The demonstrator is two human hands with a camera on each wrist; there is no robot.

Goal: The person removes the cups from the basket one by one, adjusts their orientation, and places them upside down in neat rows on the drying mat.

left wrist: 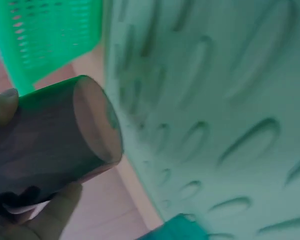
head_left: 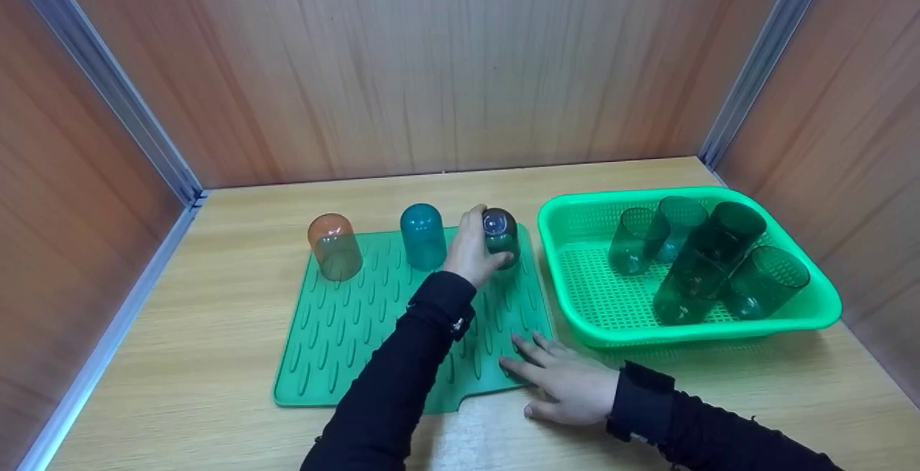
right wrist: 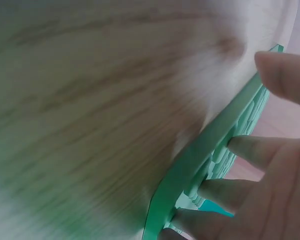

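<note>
Cup (head_left: 502,235) in hand (head_left: 472,249) — near mat edge (head_left: 532,270)

Pale wood-grain desk (head_left: 215,298) is bounded by a brown wood-grain back panel (head_left: 460,61), left panel (head_left: 72,190) and right panel (head_left: 826,190), with grey strips (head_left: 103,68) along the corners.

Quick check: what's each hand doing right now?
Left hand: closed, holding the dark cup.
Right hand: open, holding nothing, fingers spread at the edge of the green mat.

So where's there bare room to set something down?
Table left of the green mat; mat's front-left corner, beside the left sleeve. Crowded: mat's back, with orange cup, blue cup, left hand and dark cup; basket, holding glasses.
</note>
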